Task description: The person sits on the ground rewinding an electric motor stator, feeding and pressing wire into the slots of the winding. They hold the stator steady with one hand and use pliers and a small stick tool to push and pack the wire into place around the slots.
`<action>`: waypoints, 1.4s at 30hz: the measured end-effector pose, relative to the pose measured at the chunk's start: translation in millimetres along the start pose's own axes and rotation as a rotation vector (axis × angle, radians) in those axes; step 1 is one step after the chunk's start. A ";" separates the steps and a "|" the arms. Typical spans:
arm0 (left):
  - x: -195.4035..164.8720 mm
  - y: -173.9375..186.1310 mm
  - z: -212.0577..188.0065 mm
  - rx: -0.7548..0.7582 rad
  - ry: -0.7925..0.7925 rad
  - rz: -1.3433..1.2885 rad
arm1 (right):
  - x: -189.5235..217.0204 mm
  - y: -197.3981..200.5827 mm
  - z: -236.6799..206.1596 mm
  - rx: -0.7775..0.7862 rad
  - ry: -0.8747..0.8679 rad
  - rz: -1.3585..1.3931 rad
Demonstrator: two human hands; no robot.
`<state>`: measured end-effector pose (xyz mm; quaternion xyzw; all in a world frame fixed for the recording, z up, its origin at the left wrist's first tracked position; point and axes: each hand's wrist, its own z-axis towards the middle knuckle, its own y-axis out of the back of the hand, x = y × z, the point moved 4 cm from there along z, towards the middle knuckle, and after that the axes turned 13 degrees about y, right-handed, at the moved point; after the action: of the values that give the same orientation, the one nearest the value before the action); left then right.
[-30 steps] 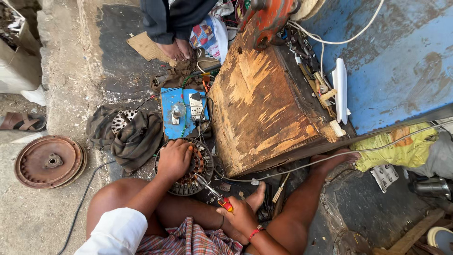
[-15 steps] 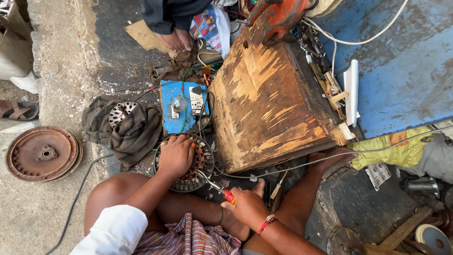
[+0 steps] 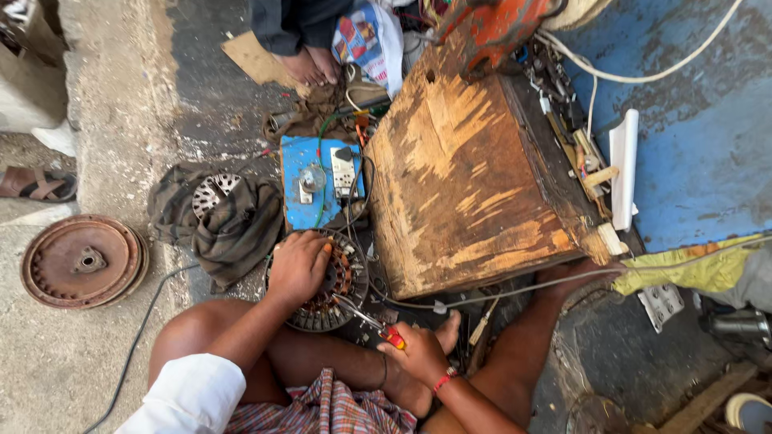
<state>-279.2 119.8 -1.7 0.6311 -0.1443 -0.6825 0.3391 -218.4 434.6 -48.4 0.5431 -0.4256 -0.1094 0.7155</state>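
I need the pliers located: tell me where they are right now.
In the head view, low and centre: the pliers are in the right hand, tips reaching onto the round motor stator under the left hand, just before the wooden box.

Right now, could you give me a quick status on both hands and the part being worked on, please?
Left hand flat on round motor stator. Right hand grips red-handled pliers, tips at stator's rim. Wooden box close beside; blue switch board just beyond.

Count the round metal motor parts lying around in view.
3: the wound stator under the left hand, a slotted disc in the dark cloth, a rusty cover far left. More may be hidden.
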 end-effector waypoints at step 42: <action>-19.1 6.1 -17.9 -0.013 0.096 0.176 | -9.0 -11.6 -25.2 0.244 -0.268 0.480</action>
<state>-260.8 131.8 13.8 0.6457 -0.1785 -0.6201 0.4082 -202.0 452.9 -64.1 0.4897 -0.6423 0.0441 0.5880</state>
